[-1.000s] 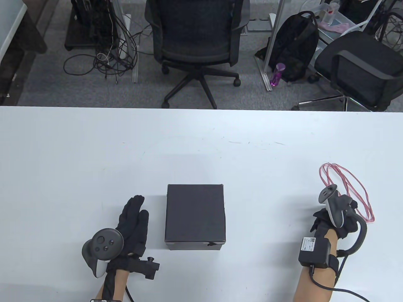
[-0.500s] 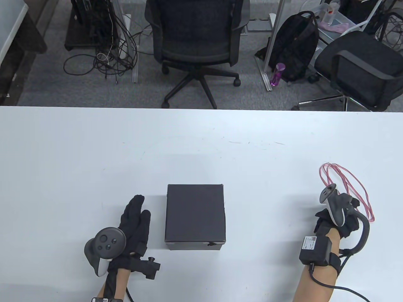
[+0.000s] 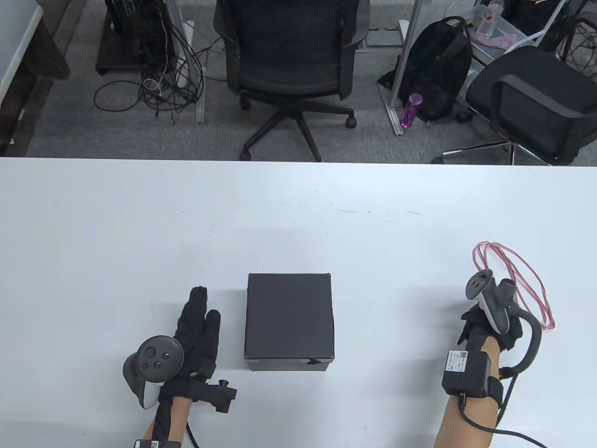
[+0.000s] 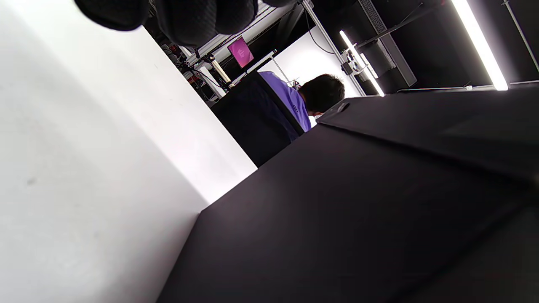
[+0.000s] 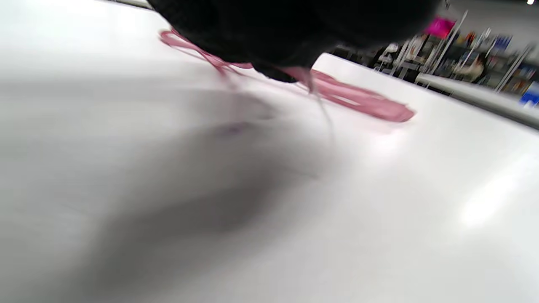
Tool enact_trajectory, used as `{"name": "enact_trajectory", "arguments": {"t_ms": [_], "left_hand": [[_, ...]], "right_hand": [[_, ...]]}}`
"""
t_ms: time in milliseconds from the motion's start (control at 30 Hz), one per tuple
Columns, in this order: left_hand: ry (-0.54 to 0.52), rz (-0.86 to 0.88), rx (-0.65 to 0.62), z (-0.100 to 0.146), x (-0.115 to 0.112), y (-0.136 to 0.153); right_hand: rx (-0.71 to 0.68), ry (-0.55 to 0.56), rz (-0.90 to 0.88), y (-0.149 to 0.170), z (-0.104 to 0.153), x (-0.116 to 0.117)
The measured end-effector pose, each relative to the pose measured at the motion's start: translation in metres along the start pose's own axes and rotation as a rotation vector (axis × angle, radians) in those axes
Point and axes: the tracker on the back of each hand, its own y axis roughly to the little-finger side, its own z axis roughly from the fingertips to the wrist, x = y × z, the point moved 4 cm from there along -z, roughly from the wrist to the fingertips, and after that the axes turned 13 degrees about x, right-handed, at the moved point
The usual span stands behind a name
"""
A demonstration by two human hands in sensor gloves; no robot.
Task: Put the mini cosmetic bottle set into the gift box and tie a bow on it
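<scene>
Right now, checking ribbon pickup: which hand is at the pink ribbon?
The right hand, over the pink ribbon; the left hand lies flat beside the black box.

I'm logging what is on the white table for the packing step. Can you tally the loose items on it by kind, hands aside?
Black gift box, lid closed: 1
Pink ribbon, coiled in loops: 1
Cosmetic bottles in view: 0
Total: 2

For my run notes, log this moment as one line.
box: closed, centre | left hand: flat beside box | right hand: at pink string, grip unclear | bow: not tied
</scene>
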Motion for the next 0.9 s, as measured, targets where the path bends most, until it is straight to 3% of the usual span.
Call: {"name": "enact_trajectory", "arguments": {"t_ms": [367,533,767,900], "left_hand": [[-0.006,0.026,-0.013,0.0,0.004,0.001],[-0.003,0.036,0.001,-0.003,0.005,0.004],[-0.001,0.033,0.001,-0.003,0.004,0.005],[0.001,0.031,0.004,-0.003,0.004,0.005]], "right_hand": [[-0.31,-0.227,-0.522,-0.027,0.036,-0.025],[-0.463,-0.268,-0.72,-0.04,0.052,-0.045],[-0.646,-0.301,-0.827,-0.055,0.074,-0.063],[-0.712,-0.284,-0.785,-0.065,0.086,-0.07]]}}
